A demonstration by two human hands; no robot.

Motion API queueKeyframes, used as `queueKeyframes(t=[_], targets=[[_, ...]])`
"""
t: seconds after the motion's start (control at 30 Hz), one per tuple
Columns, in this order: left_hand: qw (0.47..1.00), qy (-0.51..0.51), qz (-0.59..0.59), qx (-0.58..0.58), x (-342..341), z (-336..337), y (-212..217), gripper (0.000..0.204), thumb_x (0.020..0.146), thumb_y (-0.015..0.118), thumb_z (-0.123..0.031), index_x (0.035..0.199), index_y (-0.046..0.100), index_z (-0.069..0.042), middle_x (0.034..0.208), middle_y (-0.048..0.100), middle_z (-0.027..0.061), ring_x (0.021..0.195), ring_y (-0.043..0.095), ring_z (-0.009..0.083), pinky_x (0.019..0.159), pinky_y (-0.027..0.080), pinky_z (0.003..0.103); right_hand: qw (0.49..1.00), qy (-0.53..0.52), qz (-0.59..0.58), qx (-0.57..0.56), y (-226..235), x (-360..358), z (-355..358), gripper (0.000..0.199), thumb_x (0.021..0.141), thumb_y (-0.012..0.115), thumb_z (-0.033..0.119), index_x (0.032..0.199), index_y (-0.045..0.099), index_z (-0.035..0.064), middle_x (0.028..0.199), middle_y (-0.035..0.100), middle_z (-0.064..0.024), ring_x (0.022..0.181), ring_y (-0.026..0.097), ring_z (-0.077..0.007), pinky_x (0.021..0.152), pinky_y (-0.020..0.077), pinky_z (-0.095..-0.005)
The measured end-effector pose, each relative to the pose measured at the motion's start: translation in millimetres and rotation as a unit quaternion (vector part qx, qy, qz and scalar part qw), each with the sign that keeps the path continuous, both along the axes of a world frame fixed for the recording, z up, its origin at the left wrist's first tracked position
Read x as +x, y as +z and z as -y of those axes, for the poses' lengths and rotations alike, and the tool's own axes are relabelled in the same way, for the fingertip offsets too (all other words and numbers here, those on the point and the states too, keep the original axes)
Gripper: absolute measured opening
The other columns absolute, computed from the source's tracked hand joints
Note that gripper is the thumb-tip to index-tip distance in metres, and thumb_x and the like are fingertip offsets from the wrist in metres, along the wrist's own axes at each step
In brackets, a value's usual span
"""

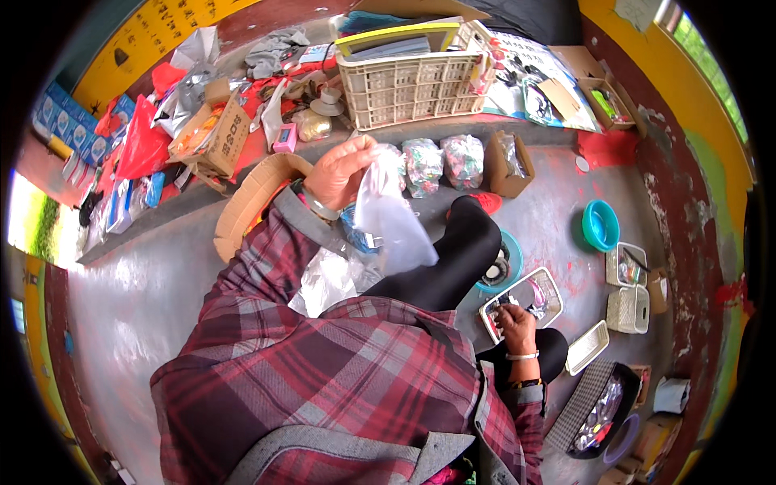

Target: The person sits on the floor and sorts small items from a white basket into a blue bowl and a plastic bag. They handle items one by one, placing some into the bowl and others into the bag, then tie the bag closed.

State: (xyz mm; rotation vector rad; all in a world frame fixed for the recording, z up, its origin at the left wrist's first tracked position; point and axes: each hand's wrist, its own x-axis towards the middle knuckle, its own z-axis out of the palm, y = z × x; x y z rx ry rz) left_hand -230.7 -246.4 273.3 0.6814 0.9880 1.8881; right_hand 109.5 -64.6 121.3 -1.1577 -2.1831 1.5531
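My left hand (339, 174) is raised, with thumb and fingers pinched on the top of a thin, whitish plastic bag (396, 226) that hangs down over my lap. Low over a white tray basket (554, 284) is my right hand (517, 330), its fingers closed together; anything between them is too small to make out. Small dark and pinkish items (535, 297) lie in that basket. On my lap beside the bag is crumpled clear plastic (327, 279). A blue patterned packet (356, 230) shows partly behind the hanging bag.
Several filled clear bags (463, 162) stand by an open cardboard box (508, 166). Behind them a large beige crate (412, 85) rests on a ledge. At the right are a teal bowl (600, 226), small white baskets (627, 309) and a dark bin (602, 408). A round cardboard container (234, 212) sits beside my left arm.
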Motion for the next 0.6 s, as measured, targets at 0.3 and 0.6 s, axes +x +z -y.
queueKeyframes(t=[0.3,0.6], targets=[[0.981,-0.039,0.143,0.122,55.2,-73.8,-3.1,0.007,0.083,0.045,-0.008,0.084,0.048,-0.002,0.08,0.056,0.0067,0.074,0.056,0.0154,0.069,0.046,0.027,0.834,-0.009,-0.337,-0.437,55.3,-24.3,8.2,0.052,0.084,0.042,0.04,0.115,0.04,-0.001,0.105,0.051,-0.011,0.093,0.05,-0.0202,0.076,0.0417,-0.032],[0.99,-0.047,0.126,0.043,74.9,-75.6,-42.1,0.009,0.082,0.048,-0.012,0.084,0.046,-0.004,0.072,0.054,0.0054,0.06,0.056,0.0163,0.057,0.047,0.027,0.792,-0.178,-0.425,-0.401,55.8,-30.5,4.1,0.039,0.078,0.05,0.003,0.115,0.039,0.0029,0.101,0.051,-0.0091,0.09,0.051,-0.0173,0.08,0.0412,-0.0287]])
